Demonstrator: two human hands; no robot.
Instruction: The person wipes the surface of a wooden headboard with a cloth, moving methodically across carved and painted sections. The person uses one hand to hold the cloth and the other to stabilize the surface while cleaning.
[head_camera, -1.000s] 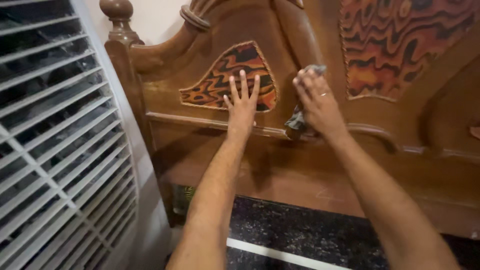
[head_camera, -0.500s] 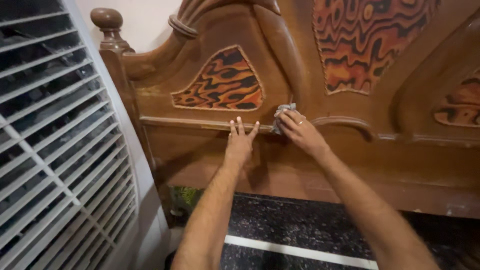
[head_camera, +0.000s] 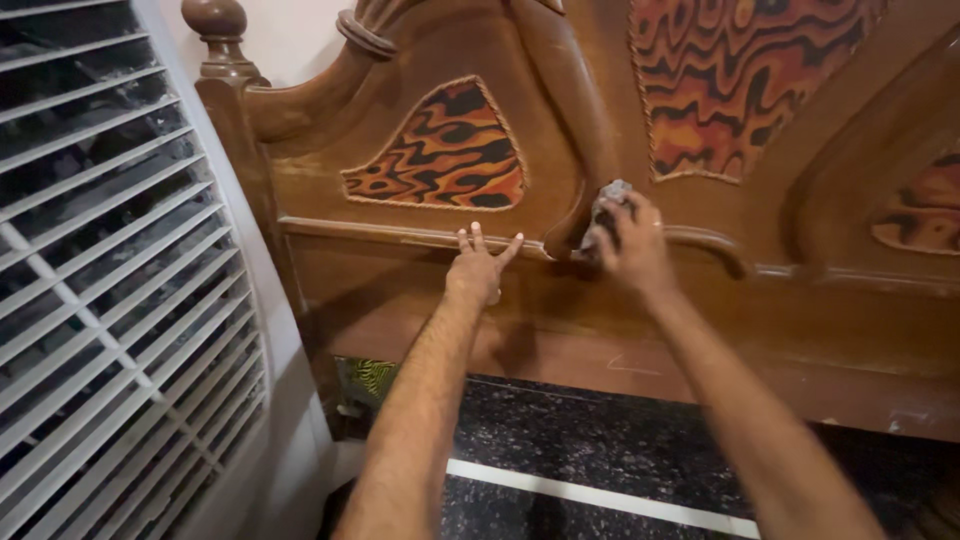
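Seen from above, two bare forearms reach forward to a carved wooden headboard (head_camera: 420, 130) that fills most of the view. The right hand (head_camera: 628, 245) has its grip closed around a small grey cloth (head_camera: 606, 200), bunched under the fingers and pressed against the wood where a curved ridge sweeps down to meet a horizontal rail (head_camera: 380, 235). Part of the cloth pokes out above the fingertips; the rest is hidden by the hand.

The left hand (head_camera: 477, 268) holds nothing. Its palm lies flat on the panel below the rail, and its spread fingers reach up to touch the rail, just left of the right hand. The two hands are near each other but do not touch.

Above the left hand is a roughly triangular inset panel (head_camera: 440, 150) with a wavy orange, red and black pattern and a corded border. A larger inset (head_camera: 740, 80) with the same pattern sits above and right of the right hand. A turned wooden post (head_camera: 222, 45) with a round knob stands at the headboard's left end.

Along the left edge stands a white slatted grille (head_camera: 110, 270). Below the headboard is a dark speckled floor (head_camera: 620, 450) crossed by a white stripe (head_camera: 590, 492).
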